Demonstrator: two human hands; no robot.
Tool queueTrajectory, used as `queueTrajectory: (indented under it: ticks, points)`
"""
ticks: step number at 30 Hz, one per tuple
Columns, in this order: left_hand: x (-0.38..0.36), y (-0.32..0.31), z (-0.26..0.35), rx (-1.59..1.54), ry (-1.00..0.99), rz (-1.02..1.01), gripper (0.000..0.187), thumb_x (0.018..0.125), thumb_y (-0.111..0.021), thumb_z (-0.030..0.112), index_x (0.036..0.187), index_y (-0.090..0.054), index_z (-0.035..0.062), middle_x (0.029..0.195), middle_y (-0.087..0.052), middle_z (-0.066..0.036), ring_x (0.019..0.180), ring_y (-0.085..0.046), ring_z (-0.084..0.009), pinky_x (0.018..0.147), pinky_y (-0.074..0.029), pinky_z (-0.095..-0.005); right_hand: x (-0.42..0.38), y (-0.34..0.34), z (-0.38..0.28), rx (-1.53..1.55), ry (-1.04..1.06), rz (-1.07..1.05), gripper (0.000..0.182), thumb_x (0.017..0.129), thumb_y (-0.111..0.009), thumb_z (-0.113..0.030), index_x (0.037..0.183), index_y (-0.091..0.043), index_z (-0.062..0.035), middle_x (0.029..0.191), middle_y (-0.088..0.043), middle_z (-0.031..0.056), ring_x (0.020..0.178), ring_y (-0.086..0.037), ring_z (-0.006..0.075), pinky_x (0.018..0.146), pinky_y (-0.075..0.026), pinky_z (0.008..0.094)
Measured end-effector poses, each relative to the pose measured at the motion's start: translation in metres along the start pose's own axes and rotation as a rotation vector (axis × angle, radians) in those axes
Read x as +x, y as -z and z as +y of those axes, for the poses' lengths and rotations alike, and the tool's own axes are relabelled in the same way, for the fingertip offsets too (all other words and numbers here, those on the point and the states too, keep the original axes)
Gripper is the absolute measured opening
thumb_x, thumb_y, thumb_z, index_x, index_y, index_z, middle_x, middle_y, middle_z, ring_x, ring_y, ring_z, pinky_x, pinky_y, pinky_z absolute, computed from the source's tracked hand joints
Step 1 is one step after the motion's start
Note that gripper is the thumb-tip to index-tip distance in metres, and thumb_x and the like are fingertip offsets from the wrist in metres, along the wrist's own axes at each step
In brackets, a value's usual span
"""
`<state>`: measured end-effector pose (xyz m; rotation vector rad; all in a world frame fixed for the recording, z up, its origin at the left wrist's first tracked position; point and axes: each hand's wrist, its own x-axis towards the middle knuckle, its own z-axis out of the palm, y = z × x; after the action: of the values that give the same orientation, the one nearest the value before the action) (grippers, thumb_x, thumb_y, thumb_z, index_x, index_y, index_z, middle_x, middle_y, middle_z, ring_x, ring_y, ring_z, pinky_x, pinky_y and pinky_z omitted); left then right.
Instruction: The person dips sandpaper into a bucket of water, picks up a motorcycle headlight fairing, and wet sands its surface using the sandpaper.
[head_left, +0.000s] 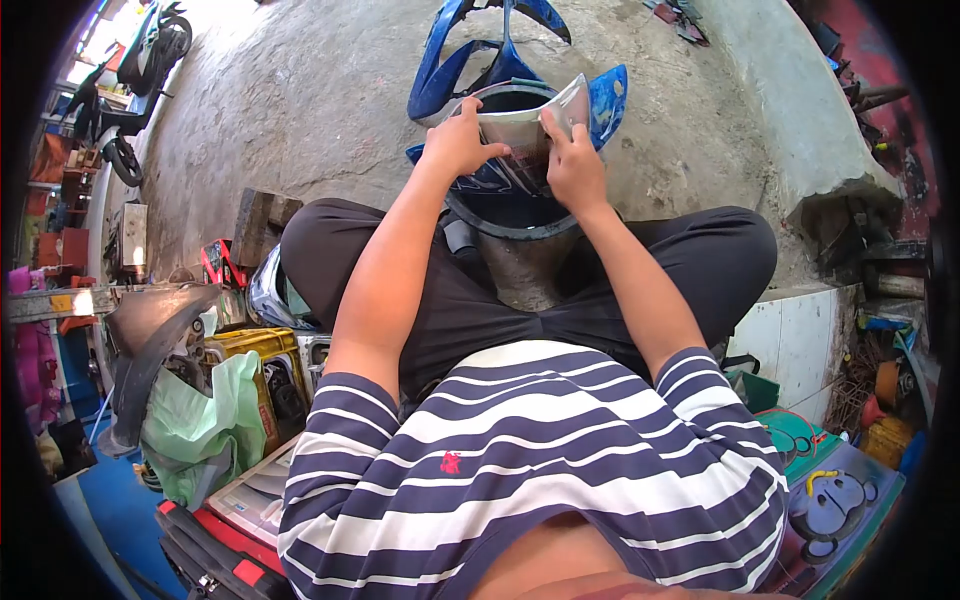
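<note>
Between my two hands is a curved, silver-grey sheet-like panel [525, 133], its right corner raised to a point. My left hand [460, 142] grips its left end, with the thumb pointing inward across the front. On the other side, my right hand [575, 165] holds the panel with the thumb up near its top edge. Directly beneath is a black round tub [515, 232], partly hidden by the panel and my hands. Blue motorcycle fairing [432, 75] rises behind it, and a scuffed blue piece [607, 105] sticks out at the right.
My crossed legs [335, 255] flank the tub on the concrete floor [330, 110]. To the left are a yellow case [250, 345], a light green plastic bag [205, 425] and a dark block [262, 222]. A motorbike [140, 85] stands far left. White tiles [785, 335] edge the right side.
</note>
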<state>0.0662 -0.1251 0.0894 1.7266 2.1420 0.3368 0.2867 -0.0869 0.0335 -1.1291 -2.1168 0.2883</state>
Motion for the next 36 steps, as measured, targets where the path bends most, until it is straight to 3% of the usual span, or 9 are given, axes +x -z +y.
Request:
queueTrajectory:
  ticks: [3,6,11,15,19,25,29,32,36]
  points:
    - [-0.001,0.002,0.0,0.024,0.004,-0.013,0.1,0.078,-0.088,0.056,0.149,-0.038,0.0063,0.13,-0.071,-0.024,0.123,-0.068,-0.04,0.102,-0.053,-0.052,0.01,0.01,0.007,-0.029,0.026,0.0,0.049,0.1,-0.059,-0.015,0.147,-0.063,-0.0295,0.099,-0.059,0.019,0.089,-0.067,0.0424,0.076,-0.056,0.0531]
    - [-0.007,0.007,0.003,-0.023,0.01,0.002,0.095,0.08,-0.089,0.051,0.148,-0.041,0.005,0.13,-0.069,-0.029,0.123,-0.067,-0.0448,0.103,-0.053,-0.0497,0.028,0.01,0.02,0.051,-0.262,0.022,0.05,0.099,-0.061,-0.015,0.147,-0.064,-0.0316,0.1,-0.058,0.0183,0.093,-0.066,0.0415,0.077,-0.056,0.0529]
    - [-0.006,0.008,0.007,-0.021,0.018,-0.017,0.096,0.08,-0.089,0.051,0.148,-0.041,0.0051,0.129,-0.07,-0.029,0.123,-0.067,-0.045,0.103,-0.053,-0.0498,0.005,0.007,-0.008,-0.039,0.104,-0.066,0.048,0.104,-0.058,-0.014,0.149,-0.062,-0.0288,0.102,-0.059,0.0207,0.089,-0.065,0.0432,0.078,-0.054,0.05]
    - [-0.007,0.008,0.005,-0.01,0.024,-0.019,0.096,0.08,-0.089,0.052,0.148,-0.041,0.0049,0.13,-0.069,-0.029,0.122,-0.068,-0.0449,0.103,-0.052,-0.0504,0.038,0.01,0.02,0.06,-0.23,0.016,0.047,0.103,-0.06,-0.016,0.149,-0.061,-0.0277,0.105,-0.058,0.0243,0.093,-0.065,0.0449,0.081,-0.054,0.0506]
    - [-0.004,0.002,0.004,-0.012,0.002,-0.002,0.096,0.08,-0.089,0.052,0.148,-0.04,0.0053,0.128,-0.07,-0.029,0.122,-0.068,-0.0456,0.103,-0.052,-0.051,0.0,-0.002,-0.015,-0.015,-0.06,-0.028,0.044,0.103,-0.059,-0.023,0.147,-0.062,-0.0279,0.105,-0.058,0.0217,0.094,-0.066,0.0431,0.081,-0.056,0.0523]
    - [-0.008,0.009,0.006,0.007,0.019,-0.032,0.096,0.08,-0.088,0.053,0.148,-0.039,0.0046,0.127,-0.07,-0.029,0.121,-0.068,-0.0441,0.101,-0.053,-0.051,0.026,-0.006,0.012,-0.003,-0.306,0.104,0.05,0.105,-0.057,-0.03,0.155,-0.054,-0.0202,0.111,-0.058,0.0243,0.096,-0.065,0.0463,0.085,-0.055,0.053]
    - [-0.003,0.002,0.001,0.007,-0.002,-0.004,0.096,0.08,-0.088,0.054,0.147,-0.04,0.0047,0.128,-0.07,-0.028,0.122,-0.068,-0.0436,0.102,-0.053,-0.0507,-0.001,-0.01,-0.017,0.027,-0.279,-0.035,0.058,0.105,-0.057,-0.033,0.16,-0.046,-0.0154,0.117,-0.055,0.0295,0.1,-0.063,0.0485,0.09,-0.053,0.0553]
    - [-0.004,0.0,0.0,0.014,0.007,-0.013,0.101,0.078,-0.088,0.057,0.151,-0.038,0.0067,0.129,-0.072,-0.023,0.124,-0.068,-0.0399,0.103,-0.05,-0.0548,-0.019,-0.022,-0.037,-0.022,-0.059,0.028,0.061,0.105,-0.057,-0.036,0.161,-0.043,-0.0148,0.115,-0.052,0.0303,0.107,-0.058,0.0502,0.091,-0.051,0.055]
    - [-0.005,0.001,-0.001,0.009,0.005,-0.005,0.1,0.079,-0.088,0.056,0.15,-0.038,0.0065,0.128,-0.073,-0.023,0.124,-0.068,-0.0404,0.103,-0.05,-0.0557,0.029,-0.009,-0.003,-0.029,-0.31,0.023,0.064,0.106,-0.057,-0.039,0.162,-0.042,-0.0125,0.118,-0.052,0.0318,0.108,-0.057,0.0491,0.093,-0.049,0.0542]
